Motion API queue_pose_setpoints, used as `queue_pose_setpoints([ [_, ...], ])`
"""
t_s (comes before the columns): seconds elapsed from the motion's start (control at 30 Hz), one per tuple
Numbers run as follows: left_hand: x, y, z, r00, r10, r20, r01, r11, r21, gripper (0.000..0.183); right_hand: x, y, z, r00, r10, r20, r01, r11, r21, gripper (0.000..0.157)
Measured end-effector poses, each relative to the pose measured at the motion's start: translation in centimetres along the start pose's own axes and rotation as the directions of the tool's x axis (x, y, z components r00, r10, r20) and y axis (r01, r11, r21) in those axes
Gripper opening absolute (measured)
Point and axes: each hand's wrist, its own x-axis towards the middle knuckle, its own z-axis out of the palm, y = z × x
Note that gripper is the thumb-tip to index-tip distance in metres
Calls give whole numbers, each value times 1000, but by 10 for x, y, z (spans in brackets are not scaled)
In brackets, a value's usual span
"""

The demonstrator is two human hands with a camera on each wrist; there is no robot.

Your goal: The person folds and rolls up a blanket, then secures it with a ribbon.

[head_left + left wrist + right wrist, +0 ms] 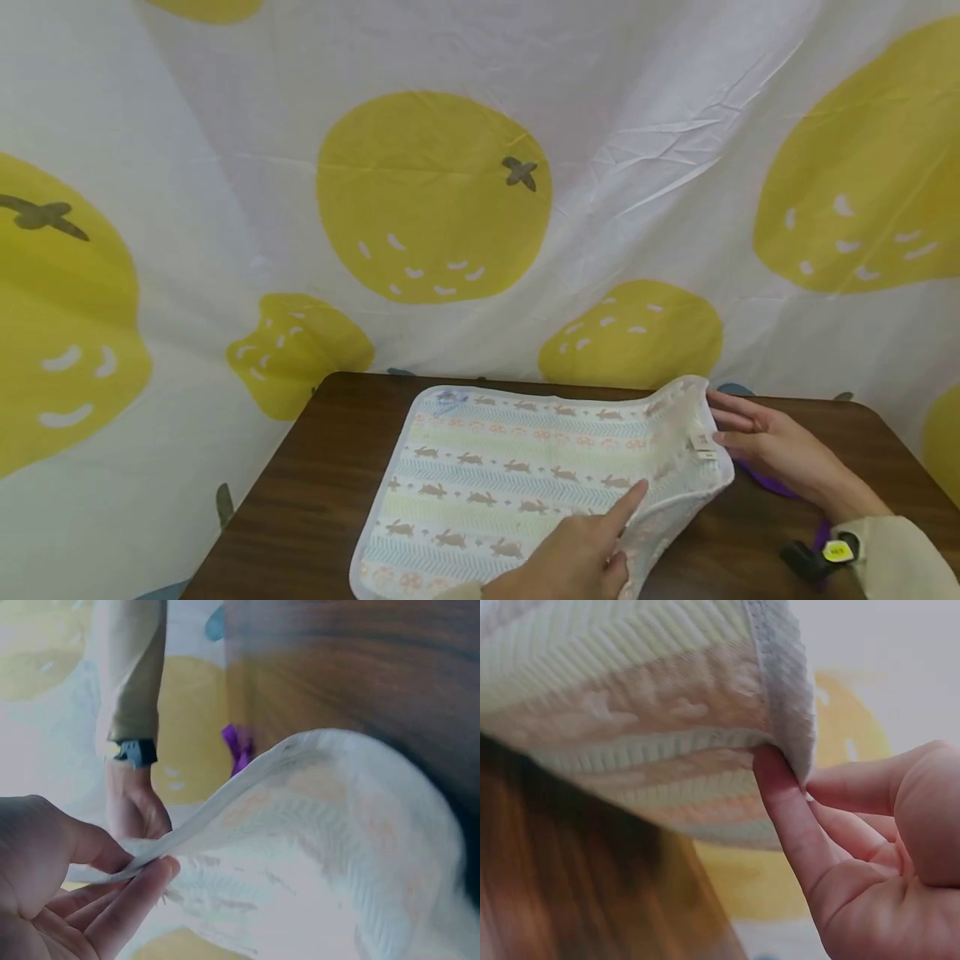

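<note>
A small towel (480, 475) printed with brown rabbits, mushrooms and pale stripes lies across the dark table, its right part lifted and curling over. My right hand (787, 454) pinches its raised right edge near a small white label (703, 446); in the right wrist view the towel's patterned underside (660, 712) hangs from thumb and finger. Lower down, my left hand (573, 554) reaches over the towel. From the left wrist, thumb and fingers of the left hand (82, 885) pinch the pale edge of the towel (337, 825).
The brown wooden table (292, 500) has its back edge close to a white curtain (247, 108) with large yellow fruit prints. A purple strap (772, 482) lies behind the right hand. A black wrist device (813, 558) with a yellow label sits at the right sleeve.
</note>
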Motion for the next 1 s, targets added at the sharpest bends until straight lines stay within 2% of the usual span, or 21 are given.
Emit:
queue_pose_setpoints([
  [0.17, -10, -7, -19, 995, -103, 17, 104, 991, -90, 86, 13, -17, 23, 998, -55, -35, 55, 998, 9, 76],
  [0.37, -21, -8, -39, 980, -199, 22, 200, 958, -205, 85, 26, -37, 46, 992, -58, -109, 36, 981, -192, 74],
  [0.47, -26, -8, -47, 972, -233, 21, 231, 939, -256, 85, 32, -45, 55, 988, -76, -133, 43, 971, -236, 73],
  [0.73, -39, -8, -65, 960, -281, 9, 262, 883, -389, 83, 50, -63, 80, 980, -136, -146, 108, 976, -188, 70],
  [1.0, -54, -13, -83, 944, -328, 14, 298, 839, -455, 84, 70, -77, 113, 973, -180, -148, 154, 974, -168, 65],
])
